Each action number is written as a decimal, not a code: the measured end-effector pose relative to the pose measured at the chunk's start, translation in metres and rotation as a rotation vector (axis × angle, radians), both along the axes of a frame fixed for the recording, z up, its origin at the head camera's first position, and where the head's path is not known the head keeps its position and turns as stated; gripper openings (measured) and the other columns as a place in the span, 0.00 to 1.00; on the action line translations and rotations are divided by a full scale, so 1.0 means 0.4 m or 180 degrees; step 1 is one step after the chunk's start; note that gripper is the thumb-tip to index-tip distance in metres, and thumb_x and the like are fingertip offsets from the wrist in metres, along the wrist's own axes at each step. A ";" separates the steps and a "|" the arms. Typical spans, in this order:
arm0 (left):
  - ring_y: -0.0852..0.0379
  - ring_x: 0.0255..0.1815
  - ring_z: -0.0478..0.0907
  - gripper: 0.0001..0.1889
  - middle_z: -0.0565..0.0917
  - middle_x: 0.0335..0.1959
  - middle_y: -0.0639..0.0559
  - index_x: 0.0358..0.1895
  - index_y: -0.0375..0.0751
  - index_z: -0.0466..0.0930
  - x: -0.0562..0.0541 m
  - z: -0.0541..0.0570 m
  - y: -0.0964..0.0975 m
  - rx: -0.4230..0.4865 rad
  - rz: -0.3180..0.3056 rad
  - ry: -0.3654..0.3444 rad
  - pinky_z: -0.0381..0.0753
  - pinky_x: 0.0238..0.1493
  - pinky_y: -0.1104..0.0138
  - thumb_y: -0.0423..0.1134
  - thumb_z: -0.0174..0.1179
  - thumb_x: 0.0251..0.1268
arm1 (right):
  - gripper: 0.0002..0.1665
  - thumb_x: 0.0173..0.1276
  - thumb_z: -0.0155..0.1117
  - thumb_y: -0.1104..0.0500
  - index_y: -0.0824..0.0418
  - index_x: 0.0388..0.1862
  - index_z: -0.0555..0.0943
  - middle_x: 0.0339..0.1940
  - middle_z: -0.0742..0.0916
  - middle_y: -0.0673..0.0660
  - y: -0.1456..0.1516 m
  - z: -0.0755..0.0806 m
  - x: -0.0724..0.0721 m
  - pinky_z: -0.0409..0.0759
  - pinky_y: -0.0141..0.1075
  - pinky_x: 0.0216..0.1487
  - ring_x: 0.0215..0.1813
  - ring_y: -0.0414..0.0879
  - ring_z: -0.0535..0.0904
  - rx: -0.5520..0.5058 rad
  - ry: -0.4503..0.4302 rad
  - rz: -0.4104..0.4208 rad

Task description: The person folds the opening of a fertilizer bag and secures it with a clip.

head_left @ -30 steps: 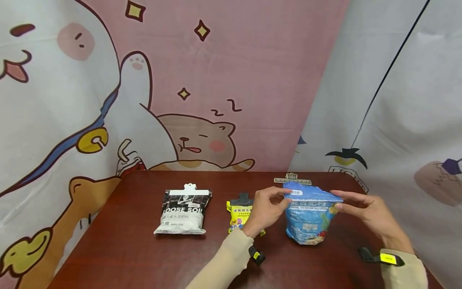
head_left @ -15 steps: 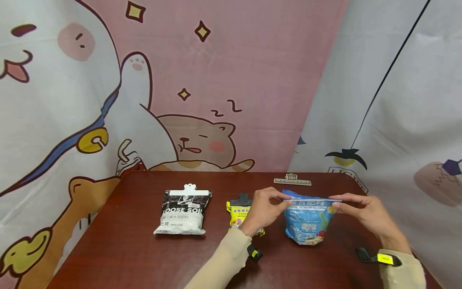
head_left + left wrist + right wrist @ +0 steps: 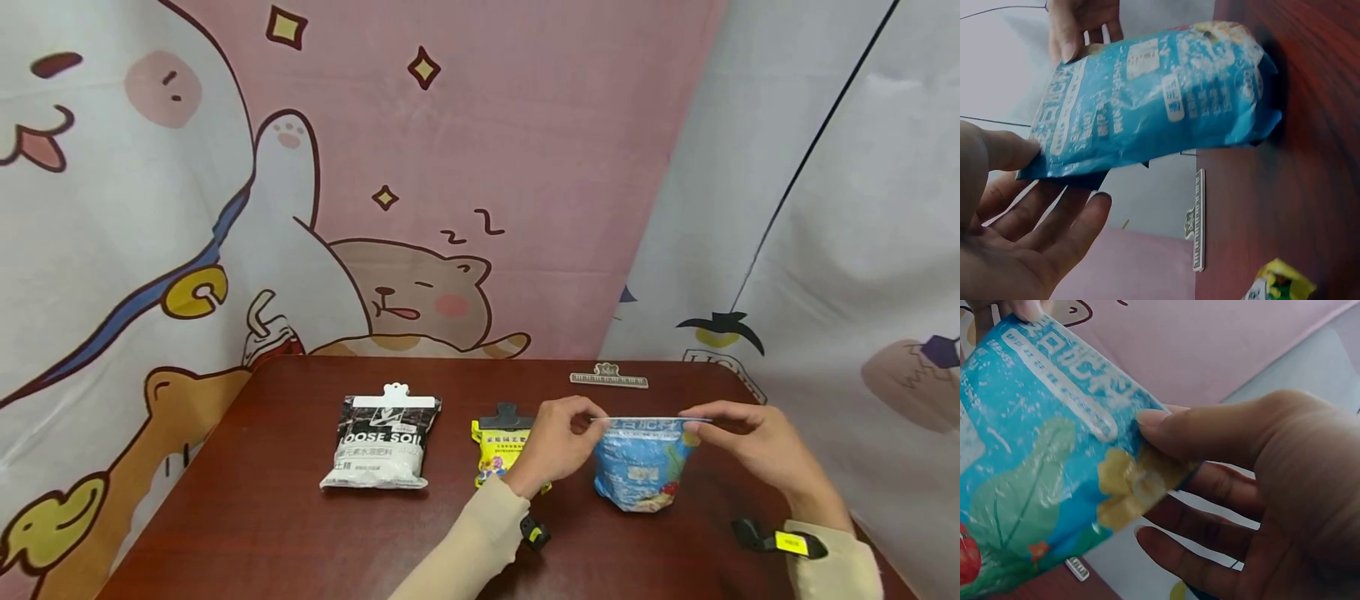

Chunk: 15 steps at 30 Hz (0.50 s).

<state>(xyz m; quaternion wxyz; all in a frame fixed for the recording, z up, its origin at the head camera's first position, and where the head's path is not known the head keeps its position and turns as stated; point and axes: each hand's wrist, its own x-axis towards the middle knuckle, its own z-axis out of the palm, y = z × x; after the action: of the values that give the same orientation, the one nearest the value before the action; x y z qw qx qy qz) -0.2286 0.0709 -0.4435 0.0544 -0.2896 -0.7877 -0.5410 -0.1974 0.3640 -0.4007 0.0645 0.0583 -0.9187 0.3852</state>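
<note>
A blue fertilizer bag stands on the table at the right in the head view, its top edge folded to a straight line. My left hand pinches the left end of that edge between thumb and fingers. At the other end my right hand pinches the corner in the same way. In the left wrist view the folded blue flap hangs behind the bag, over the left fingers. The right wrist view shows the right thumb pressed on the bag's front, near a printed yellow flower.
A gold clip lies on the table behind the blue bag. To the left stand a yellow bag with a dark clip, partly hidden by my left hand, and a black-and-white soil bag with a white clip.
The bag's upper flap, raised above the hands a second ago, has folded back and down out of sight in the head view. The gold clip behind now shows whole. Both hands keep their hold.
</note>
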 end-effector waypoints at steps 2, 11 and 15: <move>0.73 0.35 0.81 0.07 0.88 0.42 0.55 0.47 0.47 0.87 0.006 -0.003 0.008 -0.0002 -0.0018 -0.0009 0.80 0.40 0.79 0.41 0.61 0.76 | 0.19 0.69 0.72 0.46 0.54 0.53 0.89 0.43 0.91 0.46 -0.011 0.005 0.004 0.83 0.32 0.37 0.39 0.38 0.85 0.0002 0.0027 0.0029; 0.73 0.45 0.79 0.08 0.88 0.47 0.62 0.48 0.53 0.88 0.018 0.010 0.055 -0.0120 0.0171 0.0156 0.79 0.48 0.77 0.44 0.61 0.76 | 0.16 0.67 0.73 0.42 0.48 0.47 0.91 0.43 0.91 0.53 -0.067 0.032 0.008 0.80 0.31 0.35 0.37 0.36 0.83 0.0367 0.0142 -0.0055; 0.72 0.46 0.81 0.09 0.87 0.47 0.62 0.49 0.53 0.87 0.027 0.010 0.072 -0.0261 0.0167 0.0359 0.77 0.47 0.80 0.46 0.59 0.77 | 0.11 0.66 0.74 0.44 0.46 0.43 0.91 0.40 0.91 0.51 -0.090 0.033 0.010 0.80 0.31 0.33 0.36 0.34 0.82 0.0390 0.0274 0.0071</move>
<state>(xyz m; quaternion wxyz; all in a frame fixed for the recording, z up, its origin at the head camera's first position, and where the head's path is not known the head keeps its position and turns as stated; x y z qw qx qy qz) -0.2178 0.0998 -0.4396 0.1010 -0.3008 -0.8123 -0.4895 -0.1932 0.3279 -0.3876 0.0960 0.0888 -0.9363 0.3261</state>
